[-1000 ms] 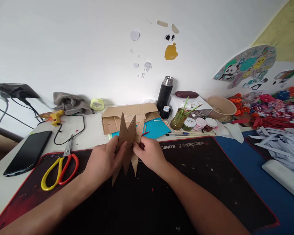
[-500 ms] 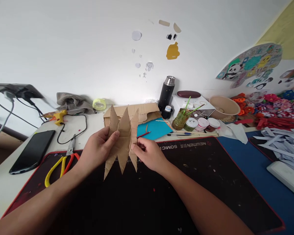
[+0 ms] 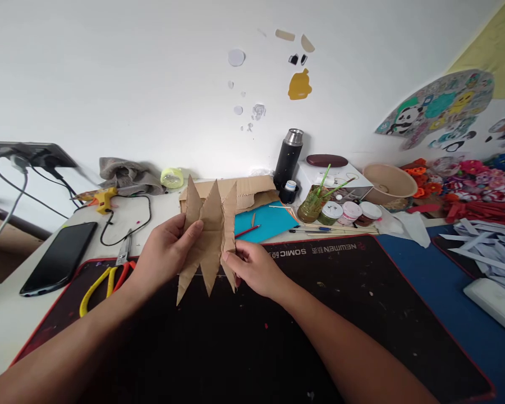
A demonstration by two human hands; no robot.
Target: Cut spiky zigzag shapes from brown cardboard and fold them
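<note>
A brown cardboard piece [image 3: 211, 233] with pointed spikes at its top and bottom is held up above the black mat [image 3: 252, 342]. My left hand [image 3: 167, 247] grips its left side, thumb flat across the front and fingers behind. On the right, my right hand [image 3: 252, 266] pinches the narrow right-hand strip, which is bent at a crease from the rest, between thumb and fingers. Yellow-and-red-handled scissors [image 3: 114, 276] lie beside my left forearm, partly hidden by it.
A phone [image 3: 59, 257] and a yellow glue gun [image 3: 103, 199] lie at left. Behind the hands are more cardboard [image 3: 244, 188], blue paper [image 3: 273, 220] and a red pencil [image 3: 248, 230]. Paint jars [image 3: 331, 213], a brush jar [image 3: 309, 209] and a black flask [image 3: 288, 157] stand further right.
My right hand has slid slightly down along the right-hand strip. My left hand keeps its hold on the cardboard. The camera view has shifted a little.
</note>
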